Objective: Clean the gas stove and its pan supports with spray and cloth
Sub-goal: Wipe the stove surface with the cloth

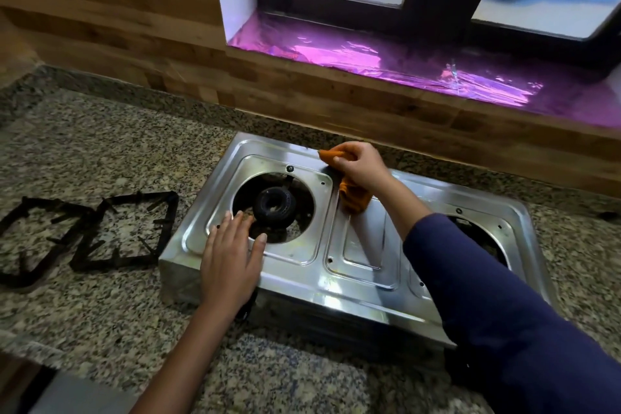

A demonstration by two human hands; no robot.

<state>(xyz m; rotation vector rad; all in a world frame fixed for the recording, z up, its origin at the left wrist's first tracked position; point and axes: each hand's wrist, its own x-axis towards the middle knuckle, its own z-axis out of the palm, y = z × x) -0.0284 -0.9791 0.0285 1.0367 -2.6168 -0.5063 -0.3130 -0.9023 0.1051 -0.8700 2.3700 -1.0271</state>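
A two-burner steel gas stove (356, 265) sits on the granite counter with its pan supports taken off. My left hand (232, 259) lies flat and open on the stove's front left corner, fingers at the rim of the left burner opening (274, 207). My right hand (359, 163) is shut on an orange cloth (353, 197), pressed against the stove top near its back edge between the burners. Two black pan supports (124, 228) (30, 242) lie side by side on the counter left of the stove. My right sleeve hides part of the right burner opening (484, 235). No spray bottle is in view.
The speckled granite counter (100, 319) runs around the stove. A wooden backsplash (134, 44) stands behind it. A window sill lined with shiny purple foil (386, 60) sits above the stove's back, under a dark-framed window.
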